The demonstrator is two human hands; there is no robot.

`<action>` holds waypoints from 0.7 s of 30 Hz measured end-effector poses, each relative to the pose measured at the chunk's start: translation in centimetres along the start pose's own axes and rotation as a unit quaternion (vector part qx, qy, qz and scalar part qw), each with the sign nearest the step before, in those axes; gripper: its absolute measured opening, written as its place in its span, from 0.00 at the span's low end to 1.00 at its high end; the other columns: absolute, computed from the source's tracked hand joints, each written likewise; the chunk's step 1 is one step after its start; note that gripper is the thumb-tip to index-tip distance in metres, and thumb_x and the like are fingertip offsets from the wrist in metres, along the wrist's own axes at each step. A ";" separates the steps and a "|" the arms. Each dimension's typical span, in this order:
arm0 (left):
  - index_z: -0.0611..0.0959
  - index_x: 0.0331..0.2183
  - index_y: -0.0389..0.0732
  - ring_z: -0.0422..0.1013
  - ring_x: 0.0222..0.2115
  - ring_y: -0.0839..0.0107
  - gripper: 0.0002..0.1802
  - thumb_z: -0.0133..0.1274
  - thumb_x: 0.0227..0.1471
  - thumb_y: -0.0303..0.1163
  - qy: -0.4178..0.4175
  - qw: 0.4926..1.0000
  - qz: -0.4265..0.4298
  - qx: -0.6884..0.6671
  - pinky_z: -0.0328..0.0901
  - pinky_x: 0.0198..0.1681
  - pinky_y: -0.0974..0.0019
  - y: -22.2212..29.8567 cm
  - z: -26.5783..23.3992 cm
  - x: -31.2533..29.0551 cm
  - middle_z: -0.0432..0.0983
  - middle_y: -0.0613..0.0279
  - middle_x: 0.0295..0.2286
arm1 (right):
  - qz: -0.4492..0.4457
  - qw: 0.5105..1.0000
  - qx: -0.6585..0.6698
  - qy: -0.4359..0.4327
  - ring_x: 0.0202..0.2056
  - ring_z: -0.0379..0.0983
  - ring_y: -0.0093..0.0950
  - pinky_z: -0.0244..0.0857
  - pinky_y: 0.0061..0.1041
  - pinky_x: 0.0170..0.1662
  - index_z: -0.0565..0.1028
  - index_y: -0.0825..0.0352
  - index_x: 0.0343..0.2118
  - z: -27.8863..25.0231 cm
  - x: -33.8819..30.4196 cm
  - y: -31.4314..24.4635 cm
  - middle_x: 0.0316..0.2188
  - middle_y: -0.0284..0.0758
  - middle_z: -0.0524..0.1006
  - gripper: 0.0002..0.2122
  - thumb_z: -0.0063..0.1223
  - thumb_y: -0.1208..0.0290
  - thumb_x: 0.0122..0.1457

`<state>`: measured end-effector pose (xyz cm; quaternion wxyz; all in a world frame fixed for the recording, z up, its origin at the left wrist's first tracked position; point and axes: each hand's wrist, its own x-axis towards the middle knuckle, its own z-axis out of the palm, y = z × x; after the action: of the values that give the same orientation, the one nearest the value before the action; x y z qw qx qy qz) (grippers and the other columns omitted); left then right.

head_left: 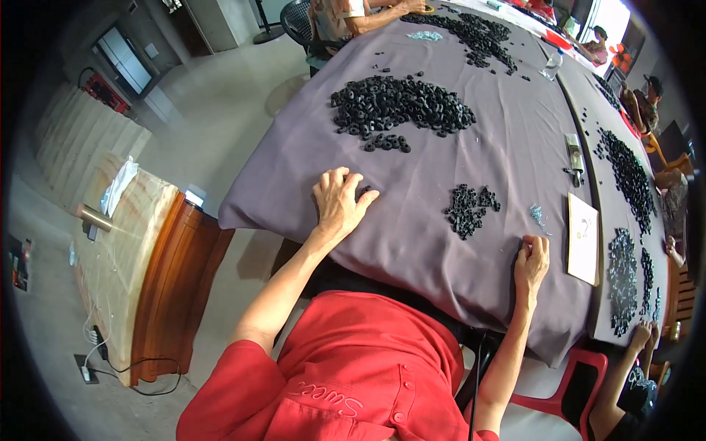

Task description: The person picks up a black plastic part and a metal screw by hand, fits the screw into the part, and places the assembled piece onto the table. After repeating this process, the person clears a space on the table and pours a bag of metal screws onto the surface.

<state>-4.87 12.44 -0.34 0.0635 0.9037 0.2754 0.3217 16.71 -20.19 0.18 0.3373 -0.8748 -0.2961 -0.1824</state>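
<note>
My left hand (340,202) rests on the grey cloth-covered table (412,220), fingers bent. A small black ring-shaped part (365,190) sits between its thumb and forefinger, partly hidden. Beyond it lies a large heap of black ring-shaped parts (401,103), with several loose ones on its near side. My right hand (532,261) is at the near right, its fingers curled together; what they hold, if anything, is hidden. Just past its fingertips is a little scatter of small bluish pieces (537,213). Between my hands lies a smaller cluster of black parts (467,211).
Right of my right hand lies a pale board with a sheet (582,239); beyond it is a brush-like tool (574,154). A clear bottle (551,65) stands farther back. Other people work around the table among more black heaps (629,173). A wooden cabinet (158,287) stands left.
</note>
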 end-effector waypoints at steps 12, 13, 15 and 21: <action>0.72 0.28 0.40 0.67 0.31 0.59 0.13 0.55 0.48 0.38 -0.021 0.995 0.090 0.026 0.66 0.30 0.59 -2.4 -1.3 1.5 0.67 0.57 0.29 | -0.004 1.000 0.022 0.007 0.32 0.69 0.38 0.63 0.32 0.36 0.71 0.68 0.30 0.2 0.3 0.3 0.30 0.39 0.70 0.05 0.46 0.83 0.50; 0.71 0.27 0.40 0.68 0.29 0.59 0.13 0.54 0.49 0.38 -0.021 0.994 0.102 0.035 0.68 0.28 0.59 -2.6 -1.2 1.6 0.67 0.57 0.28 | -0.006 1.000 0.024 0.004 0.32 0.69 0.38 0.63 0.32 0.36 0.71 0.68 0.30 0.1 0.3 0.4 0.30 0.39 0.70 0.05 0.46 0.83 0.50; 0.71 0.28 0.40 0.71 0.26 0.58 0.12 0.54 0.50 0.38 -0.022 0.994 0.099 0.043 0.68 0.26 0.59 -2.6 -0.8 1.4 0.68 0.57 0.26 | 0.017 1.000 0.016 -0.006 0.32 0.69 0.38 0.63 0.32 0.35 0.71 0.68 0.30 0.1 0.3 0.3 0.30 0.39 0.70 0.05 0.45 0.83 0.50; 0.71 0.29 0.40 0.72 0.23 0.56 0.10 0.55 0.48 0.32 -0.024 0.998 0.062 0.000 0.68 0.24 0.58 -3.4 -0.9 0.8 0.69 0.56 0.26 | 0.009 1.000 0.019 -0.010 0.32 0.69 0.38 0.63 0.31 0.35 0.71 0.69 0.30 0.2 0.0 0.0 0.30 0.39 0.70 0.05 0.45 0.83 0.50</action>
<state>-6.40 15.66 -0.19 0.0498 0.9266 0.2168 0.3032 16.76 -20.09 0.07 0.3526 -0.8727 -0.2947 -0.1651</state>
